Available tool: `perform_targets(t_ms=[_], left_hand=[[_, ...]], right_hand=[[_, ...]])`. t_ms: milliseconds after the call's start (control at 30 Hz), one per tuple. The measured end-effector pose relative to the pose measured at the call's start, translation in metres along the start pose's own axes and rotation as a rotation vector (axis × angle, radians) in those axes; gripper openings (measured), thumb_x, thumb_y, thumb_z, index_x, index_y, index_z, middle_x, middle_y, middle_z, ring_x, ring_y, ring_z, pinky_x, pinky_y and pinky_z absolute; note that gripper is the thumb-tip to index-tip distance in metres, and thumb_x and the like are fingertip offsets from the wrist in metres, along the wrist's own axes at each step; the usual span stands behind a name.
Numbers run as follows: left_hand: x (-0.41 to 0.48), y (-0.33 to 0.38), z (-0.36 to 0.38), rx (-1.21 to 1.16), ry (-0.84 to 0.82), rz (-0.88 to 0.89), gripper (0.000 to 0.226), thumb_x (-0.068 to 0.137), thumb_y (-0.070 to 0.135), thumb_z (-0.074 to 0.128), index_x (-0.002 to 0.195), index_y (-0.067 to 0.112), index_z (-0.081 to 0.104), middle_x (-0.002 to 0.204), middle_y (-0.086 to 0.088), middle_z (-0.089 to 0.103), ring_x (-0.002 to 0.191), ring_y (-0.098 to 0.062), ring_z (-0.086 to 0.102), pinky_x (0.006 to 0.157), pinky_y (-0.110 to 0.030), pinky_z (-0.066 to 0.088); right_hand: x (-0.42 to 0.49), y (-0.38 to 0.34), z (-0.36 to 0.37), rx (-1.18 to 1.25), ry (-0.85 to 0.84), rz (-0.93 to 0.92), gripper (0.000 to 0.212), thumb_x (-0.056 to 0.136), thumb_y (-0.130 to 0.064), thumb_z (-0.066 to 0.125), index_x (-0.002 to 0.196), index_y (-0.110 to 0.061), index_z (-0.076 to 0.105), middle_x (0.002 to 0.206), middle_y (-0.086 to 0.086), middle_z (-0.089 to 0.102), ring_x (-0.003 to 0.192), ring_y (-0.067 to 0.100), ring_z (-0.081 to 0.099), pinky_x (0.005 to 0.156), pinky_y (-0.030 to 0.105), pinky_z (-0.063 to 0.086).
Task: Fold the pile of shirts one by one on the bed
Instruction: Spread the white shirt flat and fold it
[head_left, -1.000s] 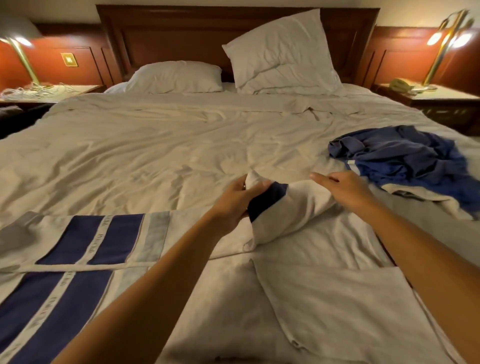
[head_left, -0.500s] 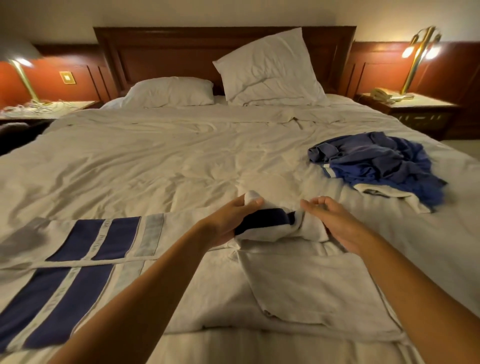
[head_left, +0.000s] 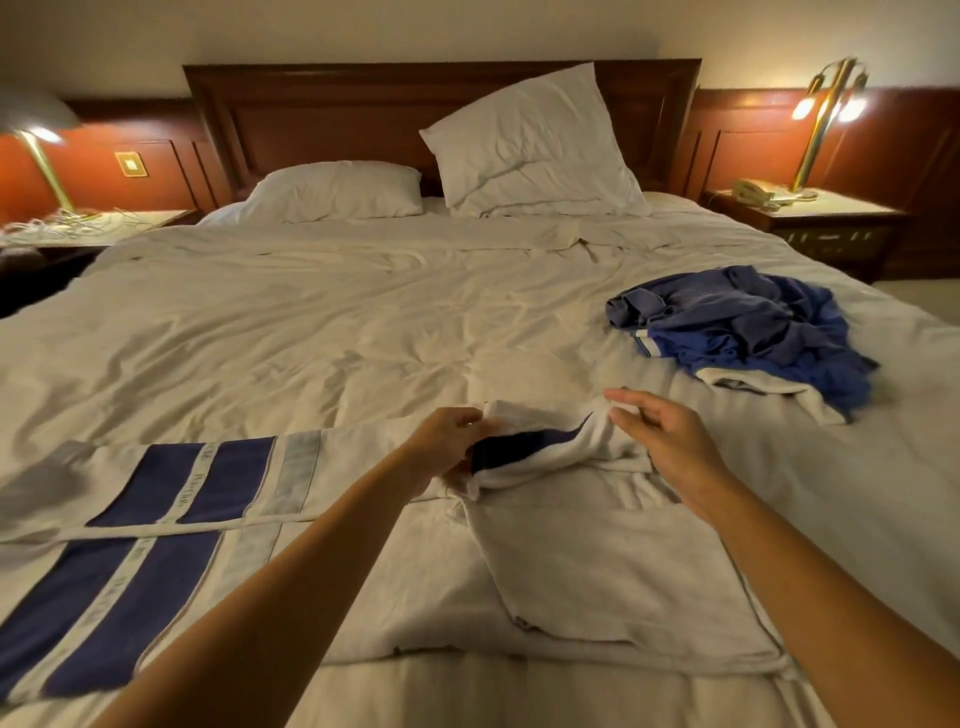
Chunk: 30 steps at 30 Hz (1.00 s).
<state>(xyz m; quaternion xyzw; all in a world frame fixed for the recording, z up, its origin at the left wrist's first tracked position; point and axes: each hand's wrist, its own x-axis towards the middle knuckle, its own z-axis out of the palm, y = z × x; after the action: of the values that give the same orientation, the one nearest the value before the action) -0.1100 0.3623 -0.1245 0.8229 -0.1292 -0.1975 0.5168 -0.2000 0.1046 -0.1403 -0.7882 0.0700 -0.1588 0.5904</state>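
A person is leaning over a bed (head_left: 311, 322), folding a white shirt (head_left: 597, 561) lying near its foot. The left hand (head_left: 447, 441) is pinching the bunched collar (head_left: 540, 447); the right hand (head_left: 670, 447), its grip open, is hovering beside it. The loose bunch could slump unevenly. The unfolded pile (head_left: 743, 327) is lying farther right.

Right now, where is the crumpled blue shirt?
In the head view, the crumpled blue shirt lies on the right side of the bed, beyond the right hand and nearer the telephone nightstand than the pillows.
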Motion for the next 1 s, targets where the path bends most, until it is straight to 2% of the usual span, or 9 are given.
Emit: perform_targets(t_ms=[133, 267, 367, 433, 533, 667, 800, 900, 1000], left_hand=[[0.000, 0.010, 0.002, -0.233, -0.027, 0.050, 0.028, 0.102, 0.034, 0.055, 0.111, 0.009, 0.065, 0.094, -0.004, 0.064, 0.085, -0.018, 0.062, 0.072, -0.031, 0.051], [0.005, 0.015, -0.004, -0.306, -0.003, 0.087, 0.026, 0.102, 0.036, 0.055, 0.104, 0.011, 0.060, 0.093, -0.008, 0.063, 0.081, -0.027, 0.059, 0.067, -0.038, 0.047], [0.006, 0.000, -0.005, -0.095, 0.052, -0.027, 0.040, 0.094, 0.041, 0.066, 0.125, 0.020, 0.055, 0.111, -0.012, 0.068, 0.094, -0.035, 0.069, 0.071, -0.046, 0.060], [0.001, -0.013, -0.004, -0.091, -0.044, -0.033, 0.058, 0.088, 0.035, 0.075, 0.136, 0.037, 0.043, 0.117, -0.007, 0.065, 0.100, -0.029, 0.068, 0.060, -0.036, 0.059], [-0.005, -0.025, -0.004, -0.091, -0.125, 0.097, 0.059, 0.088, 0.019, 0.075, 0.134, 0.047, 0.051, 0.129, 0.001, 0.058, 0.112, -0.020, 0.062, 0.073, -0.035, 0.062], [-0.006, -0.028, -0.012, -0.145, -0.158, 0.160, 0.047, 0.087, 0.023, 0.077, 0.127, 0.043, 0.065, 0.138, 0.012, 0.055, 0.111, -0.019, 0.065, 0.082, -0.043, 0.061], [-0.002, -0.035, -0.018, -0.070, -0.102, 0.140, 0.062, 0.078, 0.034, 0.084, 0.134, 0.041, 0.059, 0.136, 0.008, 0.054, 0.114, -0.018, 0.061, 0.086, -0.033, 0.059], [0.005, -0.046, -0.015, 0.277, -0.088, 0.161, 0.076, 0.075, 0.041, 0.085, 0.143, 0.036, 0.051, 0.145, 0.006, 0.046, 0.122, -0.020, 0.055, 0.104, -0.037, 0.049], [0.003, -0.046, -0.008, 0.377, -0.057, 0.245, 0.080, 0.078, 0.043, 0.082, 0.147, 0.029, 0.046, 0.144, 0.006, 0.044, 0.113, -0.017, 0.055, 0.103, -0.032, 0.047]], right_hand=[[0.005, -0.010, 0.000, -0.026, 0.092, -0.077, 0.031, 0.093, -0.017, 0.068, 0.123, -0.022, 0.069, 0.124, -0.009, 0.067, 0.116, -0.001, 0.059, 0.092, 0.008, 0.046], [0.007, -0.021, -0.009, 0.083, 0.252, -0.103, 0.025, 0.093, -0.022, 0.068, 0.118, -0.020, 0.072, 0.114, -0.014, 0.070, 0.105, -0.010, 0.062, 0.085, 0.007, 0.047], [0.006, -0.013, -0.005, -0.010, 0.124, 0.018, 0.024, 0.094, -0.026, 0.066, 0.117, -0.020, 0.071, 0.116, -0.009, 0.069, 0.102, -0.006, 0.062, 0.079, 0.006, 0.045], [0.002, -0.003, 0.001, -0.092, 0.018, 0.086, 0.025, 0.094, -0.030, 0.066, 0.118, -0.025, 0.070, 0.118, -0.009, 0.068, 0.112, 0.005, 0.059, 0.086, 0.013, 0.045], [0.000, 0.003, 0.007, -0.125, 0.027, 0.077, 0.029, 0.094, -0.029, 0.067, 0.121, -0.022, 0.071, 0.111, -0.014, 0.067, 0.112, 0.003, 0.057, 0.085, 0.009, 0.043], [0.003, -0.001, 0.011, -0.096, 0.074, 0.012, 0.029, 0.092, -0.021, 0.069, 0.122, -0.018, 0.070, 0.106, -0.023, 0.064, 0.111, -0.003, 0.057, 0.084, -0.002, 0.041], [0.007, 0.003, 0.008, -0.272, 0.073, -0.093, 0.036, 0.092, -0.020, 0.070, 0.127, -0.013, 0.068, 0.123, -0.007, 0.063, 0.120, 0.004, 0.054, 0.091, -0.002, 0.035], [0.006, 0.018, 0.007, -0.519, -0.032, -0.014, 0.046, 0.087, -0.029, 0.075, 0.130, -0.013, 0.066, 0.137, 0.002, 0.059, 0.128, 0.015, 0.053, 0.104, 0.017, 0.037], [0.004, 0.025, 0.008, -0.636, -0.030, 0.023, 0.053, 0.086, -0.040, 0.074, 0.132, -0.016, 0.064, 0.139, 0.005, 0.060, 0.126, 0.020, 0.056, 0.105, 0.032, 0.044]])
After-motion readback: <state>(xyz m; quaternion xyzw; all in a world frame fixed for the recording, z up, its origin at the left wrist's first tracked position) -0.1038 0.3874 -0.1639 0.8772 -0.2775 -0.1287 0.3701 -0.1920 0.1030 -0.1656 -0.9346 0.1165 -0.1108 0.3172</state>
